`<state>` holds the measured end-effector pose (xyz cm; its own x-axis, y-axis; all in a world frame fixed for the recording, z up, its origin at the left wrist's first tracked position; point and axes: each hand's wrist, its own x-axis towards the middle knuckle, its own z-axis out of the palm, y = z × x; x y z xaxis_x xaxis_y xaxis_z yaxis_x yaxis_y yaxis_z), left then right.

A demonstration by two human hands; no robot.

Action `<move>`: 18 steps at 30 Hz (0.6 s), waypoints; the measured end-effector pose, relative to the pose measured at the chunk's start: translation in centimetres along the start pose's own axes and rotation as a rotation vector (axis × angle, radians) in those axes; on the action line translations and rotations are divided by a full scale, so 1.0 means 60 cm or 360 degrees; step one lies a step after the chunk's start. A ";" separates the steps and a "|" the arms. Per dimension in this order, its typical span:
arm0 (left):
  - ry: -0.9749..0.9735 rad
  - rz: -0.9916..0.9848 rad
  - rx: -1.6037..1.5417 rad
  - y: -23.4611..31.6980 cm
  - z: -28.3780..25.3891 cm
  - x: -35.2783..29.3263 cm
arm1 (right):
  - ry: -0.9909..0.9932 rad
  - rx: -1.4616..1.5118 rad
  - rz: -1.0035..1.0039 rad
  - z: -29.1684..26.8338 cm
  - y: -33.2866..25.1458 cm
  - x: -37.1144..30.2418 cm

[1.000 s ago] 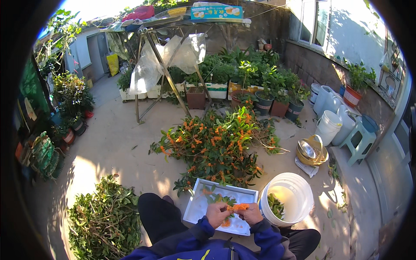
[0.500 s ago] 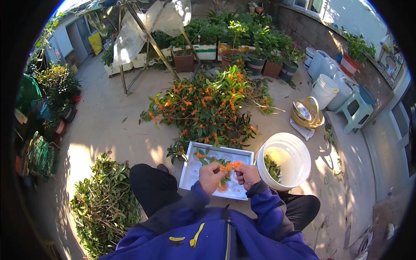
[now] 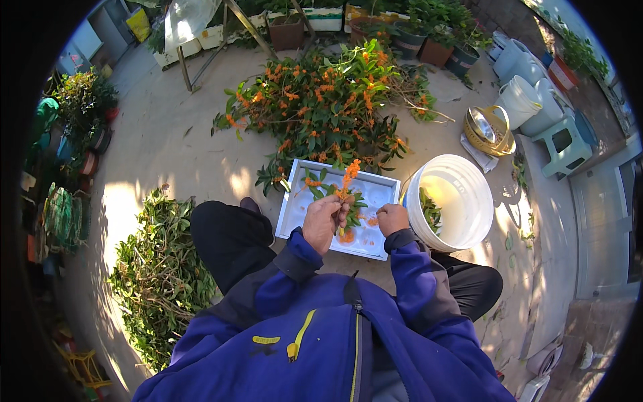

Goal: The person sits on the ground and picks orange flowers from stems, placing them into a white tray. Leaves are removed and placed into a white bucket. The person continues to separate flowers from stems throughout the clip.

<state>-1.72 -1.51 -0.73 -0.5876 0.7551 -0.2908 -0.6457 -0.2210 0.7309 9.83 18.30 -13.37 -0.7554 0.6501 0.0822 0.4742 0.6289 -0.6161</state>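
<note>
Head cam: grey concrete floor [image 3: 167, 151] in patchy sun. On it, top ctr, a big heap of cut branches w/ dark green leaves & bright orange blossoms [image 3: 315, 107]; lower L, a pile of green leafy cuttings w/ brown stems [image 3: 161, 268]. R of ctr, a round white plastic bucket [image 3: 469, 201]; just beside it, a shallow white rectangular tray [image 3: 289, 213]. Clump of green leaves [image 3: 430, 211] inside bucket. L hand [image 3: 323, 220], over tray, pinches a sprig w/ orange blossoms [image 3: 350, 174], blossom end up, approx. upright. R hand [image 3: 394, 219], near tray's R edge, apart from L: fingers curled in, can't tell if they grip anything. Smallest: loose orange blossoms [image 3: 346, 235] on tray bottom.
</note>
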 end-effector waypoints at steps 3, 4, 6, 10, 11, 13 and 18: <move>-0.0018 0.0023 0.0051 0.002 0.003 -0.005 | -0.0042 0.0266 0.0058 -0.038 -0.048 -0.004; -0.0026 0.0036 0.0086 0.003 0.006 -0.007 | -0.0045 0.0380 0.0087 -0.057 -0.072 -0.006; 0.0001 0.0056 0.0048 0.002 0.014 -0.010 | -0.0092 0.0883 0.0255 -0.100 -0.137 -0.016; 0.0159 0.0103 0.0226 0.007 0.032 -0.020 | -0.0140 0.1621 0.0275 -0.149 -0.222 -0.045; 0.0183 0.0152 0.0259 0.006 0.035 -0.023 | -0.0170 0.1598 0.0193 -0.152 -0.231 -0.049; 0.0222 0.0247 0.0329 0.006 0.043 -0.026 | -0.0118 0.1608 0.0178 -0.157 -0.254 -0.058; 0.0141 0.0384 0.0505 0.003 0.047 -0.030 | -0.0165 0.1659 0.0180 -0.161 -0.269 -0.055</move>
<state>0.59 -1.19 1.69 -0.7523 0.6459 -0.1297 -0.3101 -0.1734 0.9348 9.04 10.10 3.87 -0.7893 0.6115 -0.0550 -0.0420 -0.1431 -0.9888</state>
